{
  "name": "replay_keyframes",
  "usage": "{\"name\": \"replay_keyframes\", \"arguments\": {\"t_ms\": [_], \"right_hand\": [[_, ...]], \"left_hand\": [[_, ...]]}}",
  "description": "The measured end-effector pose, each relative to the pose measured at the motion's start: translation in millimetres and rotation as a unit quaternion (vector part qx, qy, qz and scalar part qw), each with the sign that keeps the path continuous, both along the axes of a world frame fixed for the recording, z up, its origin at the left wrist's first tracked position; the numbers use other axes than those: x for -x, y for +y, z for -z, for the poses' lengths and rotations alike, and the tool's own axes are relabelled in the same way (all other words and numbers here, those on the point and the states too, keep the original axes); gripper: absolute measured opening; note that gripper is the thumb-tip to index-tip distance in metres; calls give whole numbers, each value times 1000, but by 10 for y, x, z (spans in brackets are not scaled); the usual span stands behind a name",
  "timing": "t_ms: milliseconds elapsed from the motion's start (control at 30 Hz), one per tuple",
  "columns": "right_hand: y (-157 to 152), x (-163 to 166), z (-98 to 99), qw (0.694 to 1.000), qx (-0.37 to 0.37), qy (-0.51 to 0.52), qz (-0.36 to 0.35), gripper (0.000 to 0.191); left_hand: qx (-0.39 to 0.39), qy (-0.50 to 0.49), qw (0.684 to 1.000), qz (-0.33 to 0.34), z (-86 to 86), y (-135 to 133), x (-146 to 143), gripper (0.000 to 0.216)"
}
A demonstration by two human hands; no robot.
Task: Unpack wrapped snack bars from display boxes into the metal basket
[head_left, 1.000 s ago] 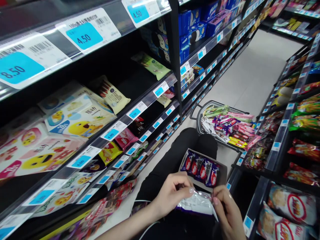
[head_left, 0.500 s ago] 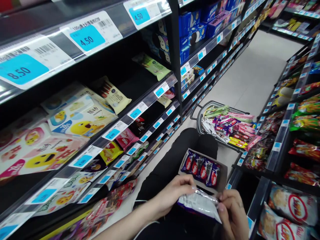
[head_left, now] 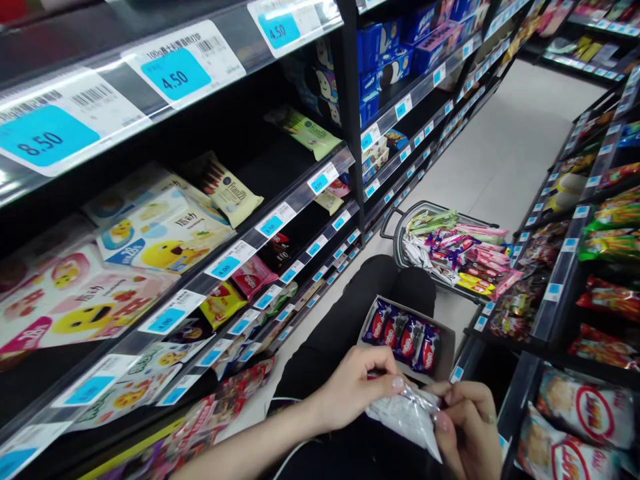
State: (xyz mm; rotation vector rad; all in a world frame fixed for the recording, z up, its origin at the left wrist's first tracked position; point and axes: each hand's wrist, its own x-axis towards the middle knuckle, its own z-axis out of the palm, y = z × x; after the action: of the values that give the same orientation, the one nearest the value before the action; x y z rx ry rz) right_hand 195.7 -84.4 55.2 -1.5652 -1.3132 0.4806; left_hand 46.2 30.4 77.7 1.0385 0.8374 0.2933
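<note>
Both my hands pinch one silver-backed snack packet [head_left: 410,417] low in the view, above my lap. My left hand [head_left: 353,387] grips its left top edge with thumb and fingers closed. My right hand [head_left: 470,427] holds its right edge, fingers curled round it. Just beyond the hands, an open cardboard box [head_left: 447,347] rests on my black-trousered knees, holding several purple and red wrapped packets [head_left: 403,337].
A wire basket [head_left: 400,230] full of mixed snack packs stands on the pale floor ahead. Black shelves with blue price tags [head_left: 225,263] line the left. More shelves with chip bags [head_left: 580,407] crowd the right. The aisle runs on behind the basket.
The packet has turned from lying flat to tilting down toward the right. Both hands have shifted a little right and lower with it.
</note>
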Motion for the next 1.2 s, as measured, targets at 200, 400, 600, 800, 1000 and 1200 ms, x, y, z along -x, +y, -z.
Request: {"name": "replay_keyframes", "arguments": {"t_ms": [200,400,600,800,1000,1200], "right_hand": [[-10,-21,-19,997,18,80,11,29],[-22,-79,2,992,20,122,14,28],[-53,51,48,984,53,167,35,30],[-62,-25,81,968,58,244,26,29],[-80,-309,229,959,103,262,9,28],[32,-154,287,925,176,333,53,32]], "left_hand": [[130,-74,989,-11,162,-8,1,34],[-137,18,985,108,38,-50,206,15],[-263,139,935,191,-46,-33,377,20],[-178,18,966,187,135,42,443,20],[-326,-25,940,102,30,-16,473,38],[-546,17,834,75,64,-51,457,38]]}}
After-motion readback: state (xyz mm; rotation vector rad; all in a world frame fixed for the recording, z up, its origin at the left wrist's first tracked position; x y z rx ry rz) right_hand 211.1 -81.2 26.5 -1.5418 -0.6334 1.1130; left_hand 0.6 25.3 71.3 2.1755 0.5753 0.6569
